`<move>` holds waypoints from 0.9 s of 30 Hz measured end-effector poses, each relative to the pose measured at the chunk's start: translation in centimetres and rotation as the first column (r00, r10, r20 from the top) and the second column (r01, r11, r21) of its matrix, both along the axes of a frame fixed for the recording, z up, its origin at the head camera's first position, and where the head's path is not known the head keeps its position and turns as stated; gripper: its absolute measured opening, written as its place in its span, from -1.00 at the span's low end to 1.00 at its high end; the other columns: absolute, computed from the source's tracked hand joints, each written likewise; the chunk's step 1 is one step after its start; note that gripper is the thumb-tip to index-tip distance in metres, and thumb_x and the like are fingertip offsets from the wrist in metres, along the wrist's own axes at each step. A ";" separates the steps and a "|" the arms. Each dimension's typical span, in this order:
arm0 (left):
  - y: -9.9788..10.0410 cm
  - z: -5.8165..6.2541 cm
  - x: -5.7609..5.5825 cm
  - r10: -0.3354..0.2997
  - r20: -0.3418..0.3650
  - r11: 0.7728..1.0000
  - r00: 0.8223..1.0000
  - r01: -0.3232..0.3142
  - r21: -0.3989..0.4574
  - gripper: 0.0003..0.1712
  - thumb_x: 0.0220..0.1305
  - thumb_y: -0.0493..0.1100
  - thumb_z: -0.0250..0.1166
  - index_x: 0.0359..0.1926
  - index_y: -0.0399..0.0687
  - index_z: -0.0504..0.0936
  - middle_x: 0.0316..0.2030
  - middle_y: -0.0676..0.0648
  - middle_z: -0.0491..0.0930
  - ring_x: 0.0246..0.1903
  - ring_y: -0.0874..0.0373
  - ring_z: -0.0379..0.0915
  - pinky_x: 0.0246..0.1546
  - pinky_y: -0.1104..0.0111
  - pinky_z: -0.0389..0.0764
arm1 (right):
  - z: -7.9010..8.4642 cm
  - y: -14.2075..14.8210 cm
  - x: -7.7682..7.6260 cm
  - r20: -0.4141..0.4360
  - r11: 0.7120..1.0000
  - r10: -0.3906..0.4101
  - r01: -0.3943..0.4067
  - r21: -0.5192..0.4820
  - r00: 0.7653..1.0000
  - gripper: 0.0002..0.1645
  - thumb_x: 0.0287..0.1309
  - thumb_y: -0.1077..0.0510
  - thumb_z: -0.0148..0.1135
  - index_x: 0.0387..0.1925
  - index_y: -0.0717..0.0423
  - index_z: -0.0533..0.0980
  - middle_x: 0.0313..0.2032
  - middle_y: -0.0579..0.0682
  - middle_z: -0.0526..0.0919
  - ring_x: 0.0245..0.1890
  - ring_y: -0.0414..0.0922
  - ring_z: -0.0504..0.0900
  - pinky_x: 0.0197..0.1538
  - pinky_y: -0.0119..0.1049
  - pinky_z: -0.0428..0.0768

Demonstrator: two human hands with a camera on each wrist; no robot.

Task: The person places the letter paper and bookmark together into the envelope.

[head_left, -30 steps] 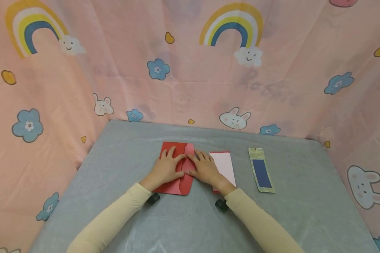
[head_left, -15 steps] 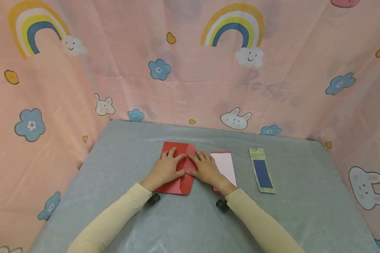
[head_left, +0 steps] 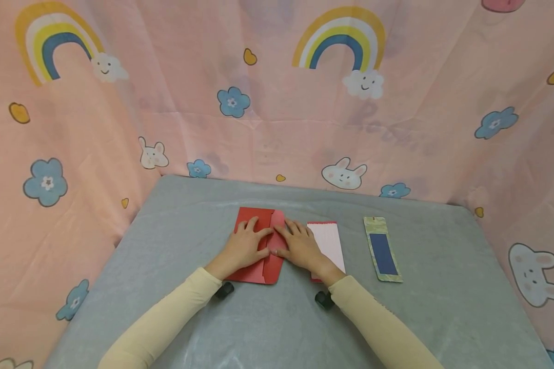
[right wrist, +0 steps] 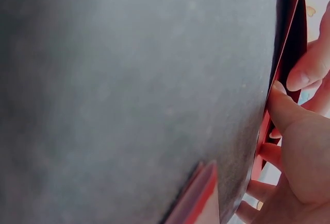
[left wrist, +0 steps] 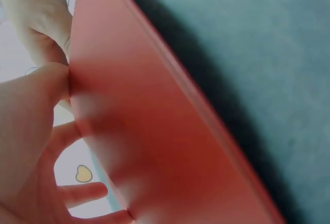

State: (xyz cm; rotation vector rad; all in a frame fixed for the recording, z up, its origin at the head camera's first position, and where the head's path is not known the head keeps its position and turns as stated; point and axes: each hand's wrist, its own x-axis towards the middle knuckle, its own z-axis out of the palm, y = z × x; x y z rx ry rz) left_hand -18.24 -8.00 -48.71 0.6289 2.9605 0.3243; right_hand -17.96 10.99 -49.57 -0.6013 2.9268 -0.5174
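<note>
A red paper envelope [head_left: 272, 271] lies on the table with a pinkish flap [head_left: 279, 218] along its right side. My left hand [head_left: 243, 247] rests on its left part, fingers spread, the thumb towards the flap. Over the flap and the right edge is my right hand [head_left: 300, 248], with its fingertips and thumb touching the paper. In the left wrist view the envelope [left wrist: 154, 126] fills the middle, and the fingers of the left hand [left wrist: 26, 152] meet its surface. In the right wrist view, the right hand [right wrist: 304, 154] has its thumb at the envelope's edge.
A white card with red ends [head_left: 327, 241] lies partly beneath the right forearm. Further right is a narrow green strip with a dark blue panel [head_left: 383, 253]. The grey cloth-covered table [head_left: 277, 328] backs onto a pink printed curtain [head_left: 286, 138].
Both hands stay on the envelope. The left fingers have shifted slightly at the flap's edge. The head view has drifted a little; the other items lie still.
</note>
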 end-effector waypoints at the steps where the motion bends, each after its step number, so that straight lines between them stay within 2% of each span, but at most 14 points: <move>1: 0.0 0.0 0.0 -0.003 -0.004 1.000 1.000 0.003 0.006 -0.36 0.27 0.17 0.29 0.36 0.28 0.44 0.43 -0.26 0.20 0.32 -0.31 0.21 0.09 -0.21 0.52 | 0.0 0.0 0.0 0.001 1.000 0.000 0.000 0.004 1.000 -0.17 0.22 -0.24 0.25 0.44 -0.07 0.29 0.46 0.21 0.21 0.46 0.24 0.17 0.43 0.30 0.16; 10: 0.0 0.0 0.0 -0.004 -0.019 1.000 1.000 0.004 0.007 -0.34 0.23 0.21 0.32 0.34 0.26 0.47 0.40 -0.27 0.24 0.31 -0.31 0.24 0.10 -0.23 0.51 | -0.5 0.0 -0.2 -0.034 1.000 0.011 -0.012 -0.004 0.999 -0.18 0.21 -0.20 0.28 0.42 -0.01 0.31 0.44 0.24 0.24 0.44 0.25 0.20 0.41 0.30 0.17; 16: -0.1 -0.1 0.0 -0.006 -0.045 1.000 0.999 0.007 0.014 -0.32 0.20 0.22 0.34 0.31 0.20 0.46 0.33 -0.27 0.31 0.28 -0.29 0.28 0.06 -0.20 0.54 | -0.6 0.0 -0.2 -0.020 1.000 0.009 -0.010 -0.014 1.000 -0.17 0.21 -0.23 0.26 0.43 -0.04 0.30 0.46 0.22 0.21 0.46 0.24 0.17 0.43 0.29 0.14; 24: -0.2 0.0 0.2 -0.021 -0.038 0.999 0.999 0.023 0.030 -0.26 0.13 0.19 0.37 0.33 0.18 0.43 0.33 -0.26 0.30 0.27 -0.27 0.27 0.09 -0.21 0.51 | -0.4 0.1 -0.1 -0.010 1.000 0.008 -0.008 -0.004 1.000 -0.17 0.21 -0.23 0.25 0.44 -0.07 0.28 0.47 0.21 0.20 0.47 0.23 0.16 0.44 0.29 0.15; 27: -0.2 -0.1 0.2 -0.024 -0.048 1.000 0.999 0.025 0.009 -0.27 0.17 0.21 0.34 0.35 0.19 0.42 0.31 -0.26 0.31 0.27 -0.26 0.28 0.09 -0.19 0.52 | -0.3 0.1 -0.1 -0.015 1.000 0.010 -0.010 -0.003 1.000 -0.17 0.21 -0.23 0.26 0.43 -0.06 0.29 0.46 0.22 0.21 0.46 0.24 0.17 0.43 0.30 0.16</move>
